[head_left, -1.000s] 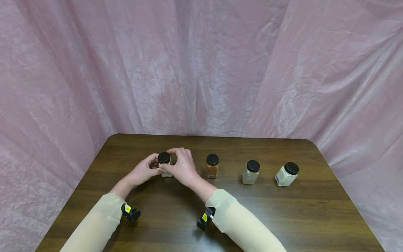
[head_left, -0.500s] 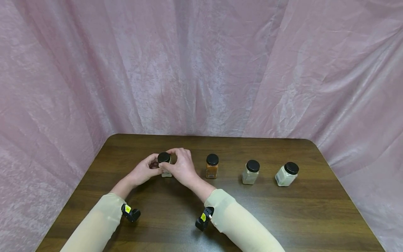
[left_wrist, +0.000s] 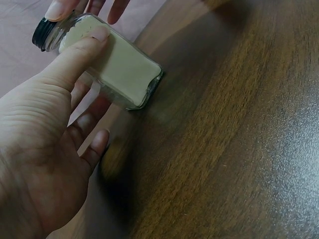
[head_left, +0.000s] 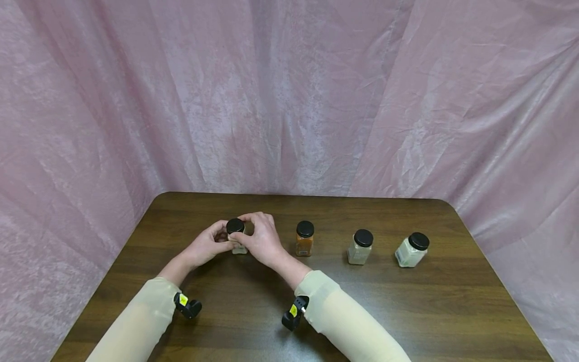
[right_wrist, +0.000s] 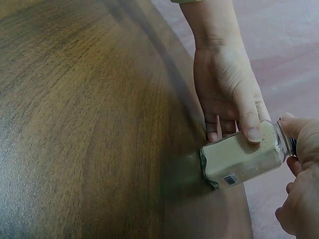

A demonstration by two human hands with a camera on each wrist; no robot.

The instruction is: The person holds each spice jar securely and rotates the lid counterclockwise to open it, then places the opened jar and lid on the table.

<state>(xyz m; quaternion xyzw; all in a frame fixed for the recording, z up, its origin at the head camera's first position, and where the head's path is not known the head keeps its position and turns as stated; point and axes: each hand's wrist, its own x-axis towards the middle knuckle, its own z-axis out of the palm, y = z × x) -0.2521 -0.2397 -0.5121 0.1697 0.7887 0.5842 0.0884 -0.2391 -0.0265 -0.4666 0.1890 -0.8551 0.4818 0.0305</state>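
A clear glass spice jar (left_wrist: 124, 69) of pale beige powder, with a black lid (head_left: 235, 225), stands upright on the table between my hands. My left hand (head_left: 205, 247) grips the jar's body, its thumb across one face in the left wrist view. Thumb and fingers of my right hand (head_left: 262, 242) pinch the lid from the other side. A small barcode label (right_wrist: 230, 179) shows low on the jar in the right wrist view. The lid sits on the jar's neck; whether it is loose, I cannot tell.
To the right along the brown wooden table (head_left: 407, 311) stand a jar of orange-brown spice (head_left: 304, 245), a jar of pale greenish powder (head_left: 359, 252) and a jar of whitish powder (head_left: 410, 255), all black-lidded. A pink curtain (head_left: 289, 100) hangs behind the table.
Both hands keep the same hold on the jar and its lid. The right wrist and forearm shift only very slightly; the jars stay where they were.
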